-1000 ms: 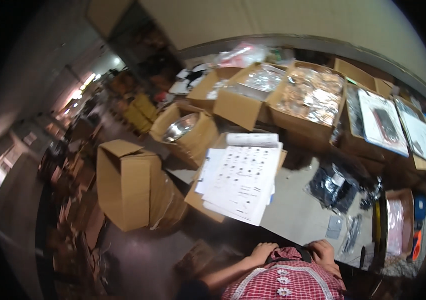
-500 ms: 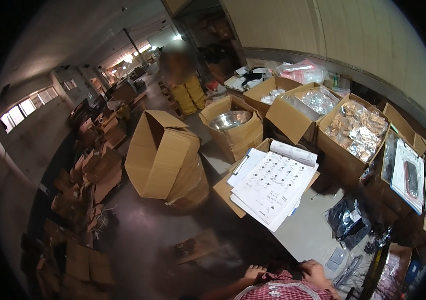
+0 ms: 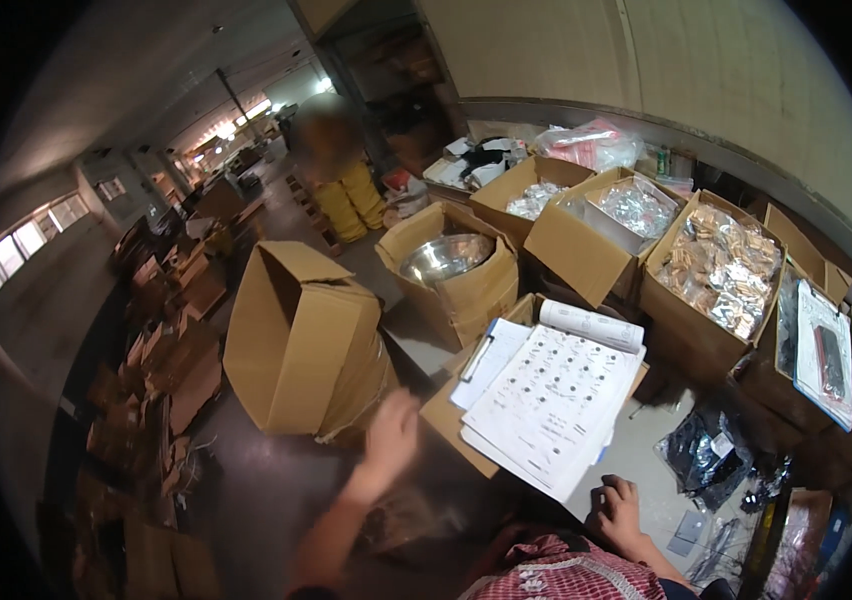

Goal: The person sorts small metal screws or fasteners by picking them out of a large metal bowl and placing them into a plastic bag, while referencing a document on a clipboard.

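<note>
My left hand (image 3: 393,438) is raised in front of a tall cardboard carton (image 3: 311,340) with its flaps up, left of the white table (image 3: 636,440). Motion smears its fingers, and I see nothing plainly held. Resting at the table's near edge, my right hand (image 3: 616,507) has its fingers loosely bent and apart, with nothing in them. Between and beyond the hands, a stack of printed sheets (image 3: 556,400) lies on a clipboard (image 3: 481,360), on top of a cardboard piece (image 3: 438,412). A dark plastic bag (image 3: 708,455) lies to the right.
A carton with a metal bowl (image 3: 446,258) stands beyond the papers. Cartons of bagged small parts (image 3: 721,265) line the back right. Another clipboard (image 3: 824,350) carries a dark object in clear plastic. Flattened cardboard (image 3: 171,370) is piled at left. A person in yellow trousers (image 3: 351,203) stands farther back.
My left hand has risen from beside my body to the front of the tall carton. My right hand has moved forward onto the table edge. The view has shifted slightly.
</note>
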{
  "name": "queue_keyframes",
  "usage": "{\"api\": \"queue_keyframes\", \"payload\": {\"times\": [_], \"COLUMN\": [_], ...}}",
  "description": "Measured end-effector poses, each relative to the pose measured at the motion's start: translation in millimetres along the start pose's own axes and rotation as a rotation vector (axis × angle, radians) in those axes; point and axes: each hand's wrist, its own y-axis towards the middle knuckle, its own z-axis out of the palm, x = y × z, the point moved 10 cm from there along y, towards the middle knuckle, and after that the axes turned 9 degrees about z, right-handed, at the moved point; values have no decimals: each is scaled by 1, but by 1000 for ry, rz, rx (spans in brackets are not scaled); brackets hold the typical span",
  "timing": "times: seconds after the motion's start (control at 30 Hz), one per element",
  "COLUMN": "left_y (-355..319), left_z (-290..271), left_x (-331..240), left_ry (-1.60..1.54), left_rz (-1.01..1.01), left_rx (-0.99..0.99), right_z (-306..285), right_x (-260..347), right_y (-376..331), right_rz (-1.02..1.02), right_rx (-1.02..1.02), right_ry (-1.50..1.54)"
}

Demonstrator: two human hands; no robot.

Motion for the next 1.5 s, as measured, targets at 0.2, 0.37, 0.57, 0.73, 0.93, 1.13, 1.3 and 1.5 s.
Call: {"api": "queue_keyframes", "payload": {"times": [0.2,0.37,0.57,0.73,0.93,1.13,1.3,1.5], "left_y": [257,365,382,387,329,280,162,-6], "left_z": [15,154,176,82,-18,-47,22,110], "left_x": [92,256,302,234,191,22,-106,-236], "left_ry": [77,305,-174,-455,-863,-1081,-1280,-1296], "left_rz": [328,-182,-615,-368,-288,-77,-247,-454], "left_rx": [-88,580,823,396,8,67,264,541], "right_z": [6,6,17,19,7,-1,-40,-148], "right_x": [14,3,1,1,9,-24,-46,-21], "right_y": [20,20,6,9,7,-9,-48,-124], "right_rz": [85,319,454,429,361,348,537,640], "right_rx": [-157,-189,-338,-281,-371,-303,-262,-24], "right_ry": [-149,-139,-284,-248,-204,-20,1003,1315]}}
